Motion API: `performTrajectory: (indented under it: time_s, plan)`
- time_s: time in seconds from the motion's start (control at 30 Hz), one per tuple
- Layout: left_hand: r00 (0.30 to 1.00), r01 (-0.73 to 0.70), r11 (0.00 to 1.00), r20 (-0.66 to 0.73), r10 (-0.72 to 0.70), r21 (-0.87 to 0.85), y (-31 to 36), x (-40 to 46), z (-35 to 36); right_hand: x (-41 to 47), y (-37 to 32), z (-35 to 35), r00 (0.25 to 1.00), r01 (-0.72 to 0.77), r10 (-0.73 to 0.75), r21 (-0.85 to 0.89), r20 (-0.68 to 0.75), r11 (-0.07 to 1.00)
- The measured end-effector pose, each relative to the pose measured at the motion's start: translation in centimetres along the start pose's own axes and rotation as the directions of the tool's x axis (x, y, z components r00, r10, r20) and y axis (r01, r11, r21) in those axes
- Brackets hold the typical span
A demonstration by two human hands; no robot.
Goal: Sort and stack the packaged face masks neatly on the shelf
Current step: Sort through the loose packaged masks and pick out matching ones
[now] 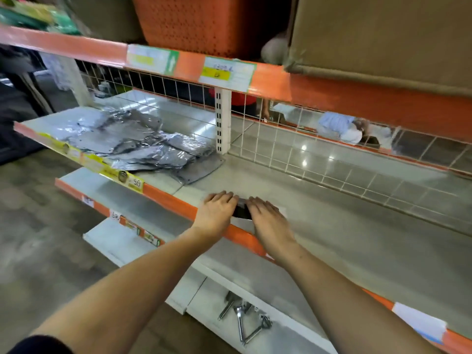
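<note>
Two bare forearms reach forward from the bottom of the view toward a shop shelf with an orange front edge. Left hand and right hand lie side by side, palms down and fingers nearly straight, flat on a small dark packet near the shelf's front lip. Only a sliver of that packet shows between the hands, so whether it is one mask or a short stack cannot be told. Neither hand appears to grip; both seem to press and square it.

Well to the left on the same shelf lies a loose heap of packaged face masks, grey, in shiny clear wrappers, overlapping at odd angles. A white upright post and a wire grid back stand behind. Metal hardware lies on a lower shelf, and an orange basket sits overhead.

Judging by this, stacking has barely begun. To do the step well, keep both palms flat, nudge the packet's edges parallel to the shelf lip, and leave it back from the edge so it cannot slip off. Slick wrappers will likely slide, so each added packet should be laid squarely and pressed.
</note>
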State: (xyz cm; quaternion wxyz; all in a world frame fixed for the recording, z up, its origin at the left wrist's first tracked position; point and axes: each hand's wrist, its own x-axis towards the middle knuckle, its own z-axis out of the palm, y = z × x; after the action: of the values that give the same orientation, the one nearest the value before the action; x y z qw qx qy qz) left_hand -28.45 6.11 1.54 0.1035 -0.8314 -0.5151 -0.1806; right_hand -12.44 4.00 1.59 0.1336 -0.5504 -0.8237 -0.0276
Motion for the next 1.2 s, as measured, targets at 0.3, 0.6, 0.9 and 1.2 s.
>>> performTrajectory:
  time_s: [0.3,0.6,0.9,1.2]
  plan:
    - [0.999,0.046,0.991,-0.019,-0.043,0.125,-15.3,-4.2,-3.2,9.3,-12.3,2.4,0.996,0.091,-0.09,-0.011,0.029,0.996]
    - [0.98,0.163,0.965,-0.146,-0.134,0.206,-27.6,-7.3,-5.3,17.1,-23.2,4.3,0.972,0.215,-0.219,-0.044,-0.09,0.976]
    - [0.954,0.298,0.918,-0.071,-0.29,0.263,-36.3,-6.5,-3.9,26.0,-27.2,8.6,0.949,0.305,-0.306,-0.032,-0.073,0.952]
    - [0.932,0.362,0.898,-0.075,-0.355,0.249,-45.4,-1.4,-2.9,36.9,-29.3,10.3,0.929,0.361,-0.361,-0.013,-0.08,0.932]
